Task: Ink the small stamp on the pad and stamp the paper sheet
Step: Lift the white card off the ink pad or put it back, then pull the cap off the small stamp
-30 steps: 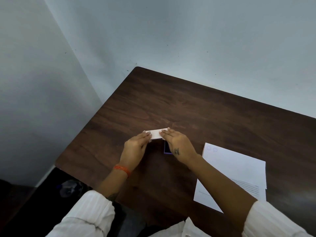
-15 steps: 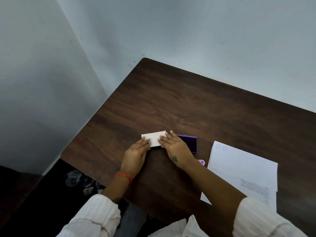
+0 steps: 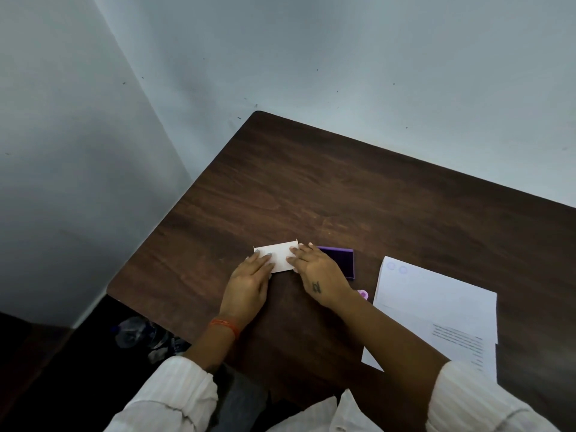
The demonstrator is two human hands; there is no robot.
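Note:
The purple ink pad [image 3: 341,260] lies uncovered on the dark wooden table [image 3: 311,194]. Its white lid [image 3: 277,255] lies flat just left of it. My left hand [image 3: 247,283] has its fingertips on the lid's left end. My right hand [image 3: 318,274] has its fingertips on the lid's right end and hides part of the pad. A small pink stamp [image 3: 363,294] peeks out beside my right wrist, between the pad and the paper sheet [image 3: 436,304]. Two faint round stamp marks sit in the sheet's top left corner.
A second sheet with printed lines [image 3: 461,341] lies under the top sheet at the right. Grey walls meet at a corner behind the table's left end. The table's left edge runs close to my left hand; dark clutter [image 3: 140,335] lies on the floor below.
The white lid went from being held up over the pad to lying flat on the table left of it, and the purple pad is now uncovered. The view shifted slightly.

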